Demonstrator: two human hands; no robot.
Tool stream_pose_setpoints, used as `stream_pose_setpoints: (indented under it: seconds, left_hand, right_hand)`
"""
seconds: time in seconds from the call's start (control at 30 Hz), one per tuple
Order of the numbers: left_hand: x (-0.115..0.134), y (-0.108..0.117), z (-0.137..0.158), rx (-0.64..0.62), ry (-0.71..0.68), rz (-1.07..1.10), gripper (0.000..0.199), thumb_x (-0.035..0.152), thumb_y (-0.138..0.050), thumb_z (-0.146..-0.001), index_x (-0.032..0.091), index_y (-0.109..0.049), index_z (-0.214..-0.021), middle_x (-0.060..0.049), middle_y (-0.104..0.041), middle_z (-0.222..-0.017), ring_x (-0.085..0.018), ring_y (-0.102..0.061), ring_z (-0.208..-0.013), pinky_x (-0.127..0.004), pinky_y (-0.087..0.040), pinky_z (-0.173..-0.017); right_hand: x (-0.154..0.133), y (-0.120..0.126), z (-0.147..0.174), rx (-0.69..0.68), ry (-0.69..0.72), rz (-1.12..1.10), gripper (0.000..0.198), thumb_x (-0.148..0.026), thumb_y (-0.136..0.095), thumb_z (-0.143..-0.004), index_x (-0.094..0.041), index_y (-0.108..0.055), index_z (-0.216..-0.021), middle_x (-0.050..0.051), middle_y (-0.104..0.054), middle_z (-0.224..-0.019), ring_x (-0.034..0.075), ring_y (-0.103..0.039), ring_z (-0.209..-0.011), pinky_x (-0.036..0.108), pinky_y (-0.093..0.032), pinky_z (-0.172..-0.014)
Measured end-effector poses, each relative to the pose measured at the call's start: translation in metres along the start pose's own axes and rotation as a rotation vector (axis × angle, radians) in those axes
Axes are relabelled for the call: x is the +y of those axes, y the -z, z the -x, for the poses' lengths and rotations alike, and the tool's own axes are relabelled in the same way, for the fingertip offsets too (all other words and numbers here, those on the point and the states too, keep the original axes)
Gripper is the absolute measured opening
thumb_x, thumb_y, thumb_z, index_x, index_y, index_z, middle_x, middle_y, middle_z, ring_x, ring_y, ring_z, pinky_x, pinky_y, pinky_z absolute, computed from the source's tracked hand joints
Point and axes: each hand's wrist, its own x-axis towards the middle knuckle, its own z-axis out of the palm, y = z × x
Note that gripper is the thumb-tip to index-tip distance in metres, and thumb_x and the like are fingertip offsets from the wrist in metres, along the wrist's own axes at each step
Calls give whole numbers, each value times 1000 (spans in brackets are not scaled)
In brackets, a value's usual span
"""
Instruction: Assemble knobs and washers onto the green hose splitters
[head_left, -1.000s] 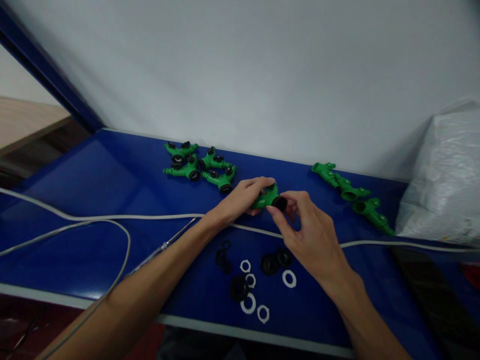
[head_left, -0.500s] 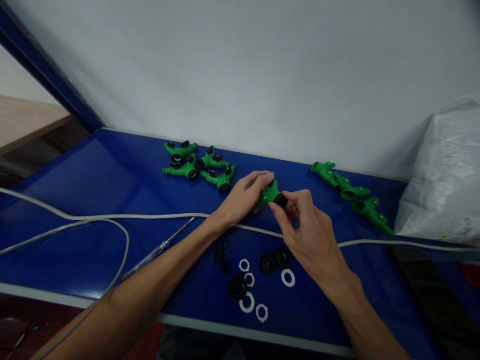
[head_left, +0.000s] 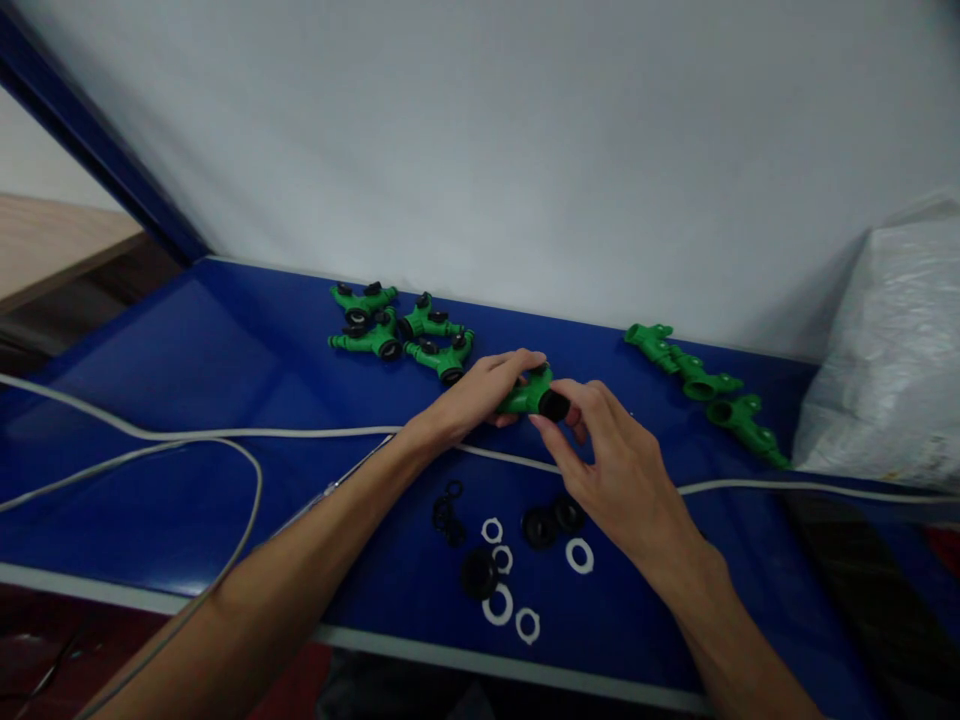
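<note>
My left hand [head_left: 480, 392] is closed around the body of a green Y-shaped hose splitter [head_left: 529, 394], held just above the blue table. A black ring nut [head_left: 555, 405] sits on the splitter's wide end, facing right. Around that nut, the thumb and fingers of my right hand [head_left: 611, 465] are curled, pinching it. Below the hands lie loose black ring nuts [head_left: 538, 527], several white washers [head_left: 580, 555] and a small cluster of black O-rings [head_left: 444, 512].
Several green splitters with black valves [head_left: 442, 356] lie at the back left. Bare green splitter bodies [head_left: 746, 428] lie at the right, beside a plastic-wrapped bag [head_left: 889, 350]. A white cable [head_left: 300, 433] crosses the table. A screwdriver [head_left: 330, 490] is partly under my left forearm.
The splitter has shifted slightly left and turned in my hands, showing more of its green body. My right fingers have changed their position on the black nut.
</note>
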Motion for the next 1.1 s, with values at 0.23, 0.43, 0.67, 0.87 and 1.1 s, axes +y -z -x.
stream_pose_setpoints:
  seconds: [0.23,0.43,0.67,0.87,1.1]
  left_hand:
    - [-5,-4,0,59,-47,-34,33,47,-51,-95,16,-64,-97,5,-45,-67,-6,-40,-47,-20,-30,-43]
    - [-3,-12,7,149,-150,-44,44,48,-49,-99,18,-60,-129,3,-53,-76,-8,-48,-54,-21,-38,-48]
    - [-2,-12,8,183,-214,-65,43,47,-52,-98,19,-58,-131,4,-53,-74,-8,-47,-54,-21,-38,-49]
    - [-1,-5,1,-5,51,41,32,47,-52,-95,17,-59,-86,5,-43,-66,-6,-34,-45,-20,-26,-41]
    - [-3,-7,2,36,-14,1,30,45,-51,-96,17,-60,-92,5,-45,-67,-6,-38,-48,-20,-30,-43]
  right_hand:
    - [1,-3,0,43,-25,-24,16,-29,-56,-103,-20,-51,-116,1,-62,-84,16,-60,-63,29,-50,-61]
    - [-4,-2,1,66,-316,-289,23,-39,-63,-99,-24,-47,-106,-4,-60,-75,14,-64,-61,25,-50,-58]
    - [-7,-1,0,53,-443,-450,24,-42,-63,-99,-26,-45,-101,-6,-60,-74,14,-64,-66,25,-51,-61]
    - [-3,-1,-1,14,-197,-159,16,-36,-62,-99,-25,-51,-105,-3,-60,-77,15,-60,-61,27,-48,-59]
    - [2,-5,1,16,-109,-83,10,-32,-56,-102,-25,-50,-107,0,-65,-85,16,-61,-62,29,-48,-60]
